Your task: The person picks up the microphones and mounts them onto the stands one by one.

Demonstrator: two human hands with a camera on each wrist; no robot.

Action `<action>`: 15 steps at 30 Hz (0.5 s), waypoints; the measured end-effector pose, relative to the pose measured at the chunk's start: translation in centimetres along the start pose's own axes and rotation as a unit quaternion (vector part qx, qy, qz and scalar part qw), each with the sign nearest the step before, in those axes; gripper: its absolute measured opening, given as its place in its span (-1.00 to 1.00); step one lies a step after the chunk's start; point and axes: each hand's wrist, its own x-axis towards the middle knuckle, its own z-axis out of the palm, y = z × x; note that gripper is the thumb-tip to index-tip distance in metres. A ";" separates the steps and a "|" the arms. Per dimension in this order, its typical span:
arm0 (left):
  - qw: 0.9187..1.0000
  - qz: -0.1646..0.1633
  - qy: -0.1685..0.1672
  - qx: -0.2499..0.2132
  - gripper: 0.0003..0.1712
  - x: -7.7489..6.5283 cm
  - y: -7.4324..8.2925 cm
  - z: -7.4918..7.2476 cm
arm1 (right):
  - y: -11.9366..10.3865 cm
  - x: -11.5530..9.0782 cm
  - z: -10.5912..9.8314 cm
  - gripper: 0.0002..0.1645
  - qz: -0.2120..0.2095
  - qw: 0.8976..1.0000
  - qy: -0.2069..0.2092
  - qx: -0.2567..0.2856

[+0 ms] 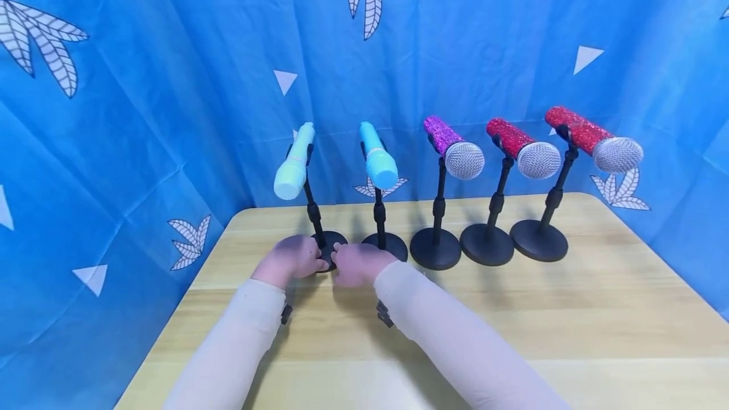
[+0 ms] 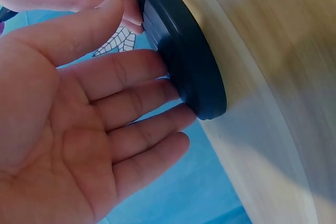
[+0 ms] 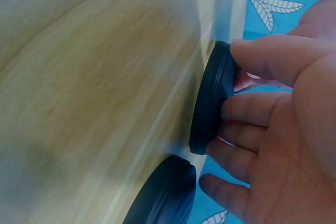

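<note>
At the left end of a row, a mint-green microphone [image 1: 293, 168] rests tilted in a black stand, its head facing the near side. Both hands are at the stand's round base [image 1: 333, 240]. My left hand [image 1: 293, 259] lies along the left of that base; in the left wrist view its fairly straight fingers [image 2: 126, 100] touch the black disc [image 2: 189, 56]. From the other side my right hand [image 1: 359, 263] meets the base. In the right wrist view its thumb and loosely bent fingers [image 3: 249, 108] touch the disc's edge and top.
Right of it stand a blue microphone [image 1: 380, 163], a purple glittery one [image 1: 444, 136] and two red glittery ones [image 1: 515, 138], each on a black stand. The blue one's base is close to my right hand. Blue patterned cloth [image 1: 484, 30] hangs behind the wooden table [image 1: 569, 309].
</note>
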 end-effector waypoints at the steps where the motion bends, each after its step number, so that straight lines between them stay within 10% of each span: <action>1: 1.000 -0.004 -0.003 0.000 -0.56 0.0 -0.1 0.0 | 0.0 0.1 0.0 -0.31 -0.001 1.000 -0.001 0.008; 8: 0.998 -0.055 0.005 -0.010 -0.60 0.3 0.1 0.3 | 0.9 -1.8 0.5 -0.12 -0.014 0.997 0.079 0.020; 15: 0.994 -0.063 0.084 0.044 -0.24 -1.3 2.1 1.1 | 3.7 -9.6 0.5 -0.11 -0.005 0.967 0.252 0.015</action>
